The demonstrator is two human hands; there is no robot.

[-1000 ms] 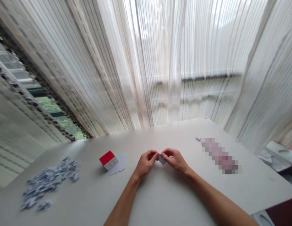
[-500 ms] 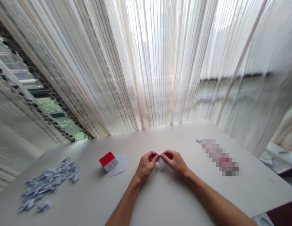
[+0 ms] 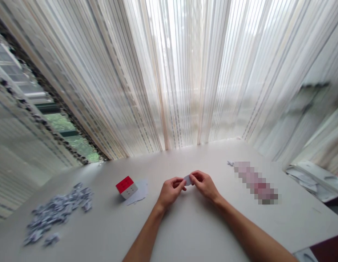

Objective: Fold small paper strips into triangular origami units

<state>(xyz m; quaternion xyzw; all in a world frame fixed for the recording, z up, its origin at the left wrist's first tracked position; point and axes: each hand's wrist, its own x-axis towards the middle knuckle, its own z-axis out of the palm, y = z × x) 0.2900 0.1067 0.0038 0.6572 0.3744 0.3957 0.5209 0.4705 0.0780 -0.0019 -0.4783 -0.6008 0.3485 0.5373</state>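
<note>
While your forearms reach in from the bottom edge, your two hands meet over the white table (image 3: 174,233), approx. mid-view; the small paper piece (image 3: 188,180) is between them, just off the tabletop or touching it, can't tell which. Your L hand (image 3: 170,191) is narrow, thumb & fingertips pinched at the paper's left edge; your R hand (image 3: 204,185) is narrow too, thumb & index gripping the right edge, other fingers curled under; the paper shows as a pale, small patch, any folds too small to make out.

To your L, a red-and-white cube (image 3: 127,186) sits w/ its red face up & a white face toward you; loose white sheets (image 3: 139,193) stick out from behind its right side, can't tell if it rests on them. Farther L, you've a spread-out heap of folded paper bits (image 3: 57,211), w/ one separate bit (image 3: 51,239) just beside its near end. On your R, well apart from the hands, there's a pinkish pixelated item (image 3: 256,183), details hidden; a tiny paper scrap (image 3: 230,163) is near its far end; beyond the table's back edge hangs a sheer striped curtain (image 3: 182,91).
</note>
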